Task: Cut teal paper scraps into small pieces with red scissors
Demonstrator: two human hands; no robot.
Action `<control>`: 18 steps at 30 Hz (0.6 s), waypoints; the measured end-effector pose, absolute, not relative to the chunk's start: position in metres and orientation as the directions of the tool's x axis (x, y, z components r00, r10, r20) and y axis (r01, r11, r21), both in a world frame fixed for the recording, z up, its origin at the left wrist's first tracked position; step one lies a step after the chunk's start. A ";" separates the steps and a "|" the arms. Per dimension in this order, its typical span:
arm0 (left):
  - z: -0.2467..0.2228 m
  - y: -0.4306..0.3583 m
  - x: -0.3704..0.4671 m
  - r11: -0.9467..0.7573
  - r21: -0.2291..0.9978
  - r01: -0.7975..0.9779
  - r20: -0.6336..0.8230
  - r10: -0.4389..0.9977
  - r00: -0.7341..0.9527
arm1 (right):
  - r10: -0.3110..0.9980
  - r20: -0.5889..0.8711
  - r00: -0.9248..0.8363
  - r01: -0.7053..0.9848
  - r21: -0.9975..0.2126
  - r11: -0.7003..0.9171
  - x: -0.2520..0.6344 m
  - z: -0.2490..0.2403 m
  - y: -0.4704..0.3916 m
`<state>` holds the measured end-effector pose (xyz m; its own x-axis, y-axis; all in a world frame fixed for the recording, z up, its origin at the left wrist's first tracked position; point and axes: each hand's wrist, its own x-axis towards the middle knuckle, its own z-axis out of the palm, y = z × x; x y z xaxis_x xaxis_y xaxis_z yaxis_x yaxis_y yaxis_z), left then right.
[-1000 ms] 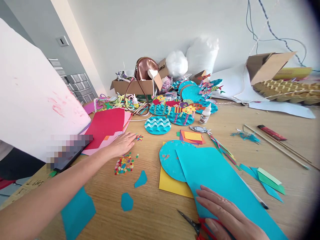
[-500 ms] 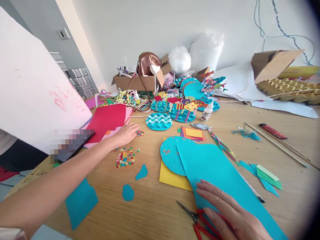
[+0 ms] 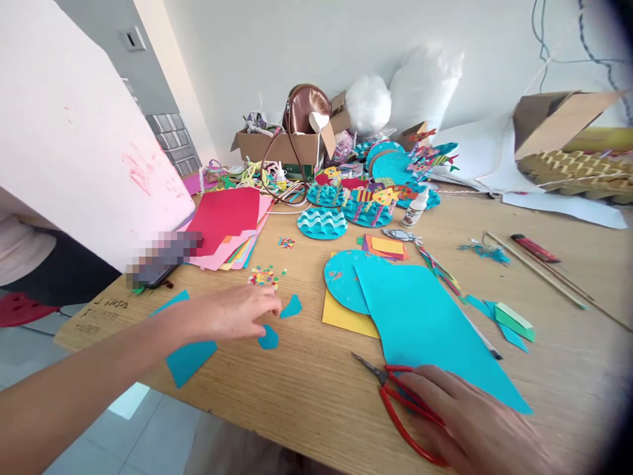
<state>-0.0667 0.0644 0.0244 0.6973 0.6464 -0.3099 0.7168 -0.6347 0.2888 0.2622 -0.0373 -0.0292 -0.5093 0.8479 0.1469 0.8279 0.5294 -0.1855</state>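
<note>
The red-handled scissors point(image 3: 382, 378) lie by the worktop's point(image 3: 306, 389) near edge, under the right hand point(image 3: 465, 409), its grip's closure impossible to tell, while the left hand point(image 3: 232, 313), grip slightly parted, is beside small blue scraps point(image 3: 270, 338).

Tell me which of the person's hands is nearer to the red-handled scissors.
The right. The right hand is over the handles of the red-handled scissors; the left hand is well off to their left, beside the small blue paper scraps.
</note>
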 end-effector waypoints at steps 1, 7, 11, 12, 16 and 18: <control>0.022 0.059 -0.067 -0.617 0.303 0.727 -0.341 0.642 0.687 | 0.863 0.100 -0.495 0.845 -0.179 0.505 0.260 -0.029 -0.038; 0.013 0.049 -0.066 -0.593 0.265 0.760 -0.361 0.670 0.649 | 0.928 -0.045 -0.371 0.926 -0.096 0.366 0.252 -0.037 -0.040; 0.011 0.051 -0.066 -0.608 0.276 0.745 -0.352 0.657 0.667 | 0.921 0.018 -0.390 0.918 -0.065 0.390 0.251 -0.046 -0.041; 0.010 0.051 -0.067 -0.610 0.278 0.742 -0.347 0.656 0.670 | 0.915 0.043 -0.401 0.913 -0.056 0.403 0.250 -0.047 -0.041; 0.007 0.049 -0.068 -0.621 0.285 0.730 -0.321 0.656 0.683 | 0.903 0.139 -0.406 0.904 -0.080 0.419 0.246 -0.036 -0.041; 0.006 0.047 -0.068 -0.626 0.281 0.728 -0.310 0.658 0.686 | 0.906 0.169 -0.388 0.902 -0.132 0.411 0.243 -0.027 -0.041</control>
